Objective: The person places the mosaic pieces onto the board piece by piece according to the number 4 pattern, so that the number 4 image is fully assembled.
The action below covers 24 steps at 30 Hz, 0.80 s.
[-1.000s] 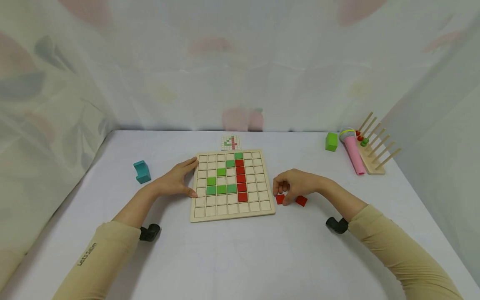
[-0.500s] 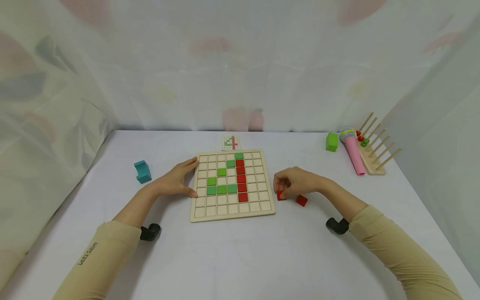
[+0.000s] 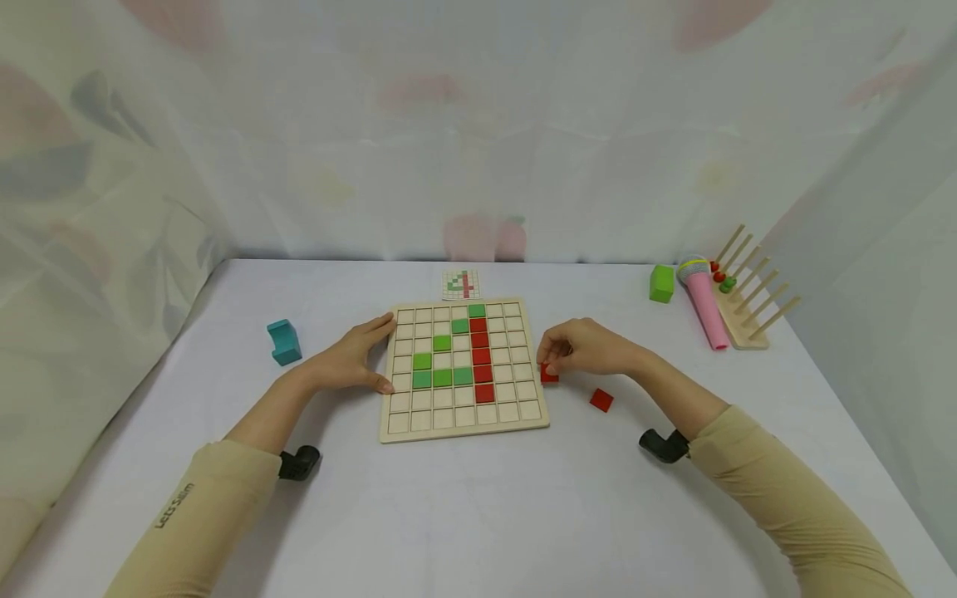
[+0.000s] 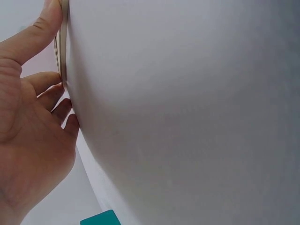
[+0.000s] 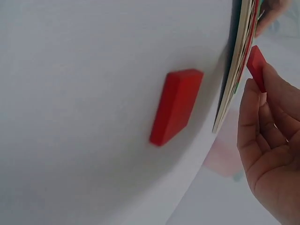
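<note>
A square wooden grid board (image 3: 443,418) lies in the middle of the table, with green tiles and a column of red tiles in its cells. The left hand (image 3: 345,359) rests along the board's left edge, thumb and fingers spread apart. Between thumb and fingertips, the right hand (image 3: 586,347) pinches a red tile (image 5: 256,68) just right of the board; in the right wrist view the tile is held off the table. A second red tile (image 3: 601,399) lies flat on the table below the right hand.
Behind the board lies a small pattern card (image 3: 460,285). A teal curved block (image 3: 284,342) sits left of the left hand. At the back right are a green block (image 3: 661,283), a pink toy microphone (image 3: 706,309) and a wooden peg stand (image 3: 748,337) with red and green beads.
The right hand has pinched a red tile, lifted it and brought it leftward and away from the body to the board's right edge. The left hand and the board keep their places.
</note>
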Motion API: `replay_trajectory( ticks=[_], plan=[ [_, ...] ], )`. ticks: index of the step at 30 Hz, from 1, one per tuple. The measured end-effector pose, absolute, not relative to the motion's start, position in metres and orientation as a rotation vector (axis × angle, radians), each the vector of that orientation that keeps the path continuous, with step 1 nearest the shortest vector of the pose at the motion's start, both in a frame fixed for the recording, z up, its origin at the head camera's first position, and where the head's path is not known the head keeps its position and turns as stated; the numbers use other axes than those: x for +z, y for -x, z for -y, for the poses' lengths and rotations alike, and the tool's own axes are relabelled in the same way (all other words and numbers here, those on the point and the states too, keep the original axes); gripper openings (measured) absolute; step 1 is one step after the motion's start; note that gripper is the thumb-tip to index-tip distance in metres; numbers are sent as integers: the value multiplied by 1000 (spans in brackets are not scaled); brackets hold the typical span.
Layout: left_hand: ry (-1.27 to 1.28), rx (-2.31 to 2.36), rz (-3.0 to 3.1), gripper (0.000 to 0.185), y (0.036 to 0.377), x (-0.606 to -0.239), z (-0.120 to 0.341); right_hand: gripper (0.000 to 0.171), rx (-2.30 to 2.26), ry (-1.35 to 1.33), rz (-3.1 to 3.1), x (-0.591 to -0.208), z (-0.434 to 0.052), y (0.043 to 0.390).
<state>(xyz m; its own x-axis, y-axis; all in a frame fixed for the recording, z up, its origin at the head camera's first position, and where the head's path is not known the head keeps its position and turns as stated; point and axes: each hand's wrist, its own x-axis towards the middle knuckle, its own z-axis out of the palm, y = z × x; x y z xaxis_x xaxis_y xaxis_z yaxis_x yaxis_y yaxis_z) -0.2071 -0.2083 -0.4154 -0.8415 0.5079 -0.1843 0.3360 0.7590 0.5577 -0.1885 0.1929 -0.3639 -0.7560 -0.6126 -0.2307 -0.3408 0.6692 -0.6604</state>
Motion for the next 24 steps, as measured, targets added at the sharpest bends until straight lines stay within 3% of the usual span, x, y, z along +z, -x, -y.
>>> replay_trajectory(
  ticks=[24],
  plan=[
    [-626,768,-2617,119,206,-414,208,9,-914,758,-2347,-370,-123,171]
  ],
)
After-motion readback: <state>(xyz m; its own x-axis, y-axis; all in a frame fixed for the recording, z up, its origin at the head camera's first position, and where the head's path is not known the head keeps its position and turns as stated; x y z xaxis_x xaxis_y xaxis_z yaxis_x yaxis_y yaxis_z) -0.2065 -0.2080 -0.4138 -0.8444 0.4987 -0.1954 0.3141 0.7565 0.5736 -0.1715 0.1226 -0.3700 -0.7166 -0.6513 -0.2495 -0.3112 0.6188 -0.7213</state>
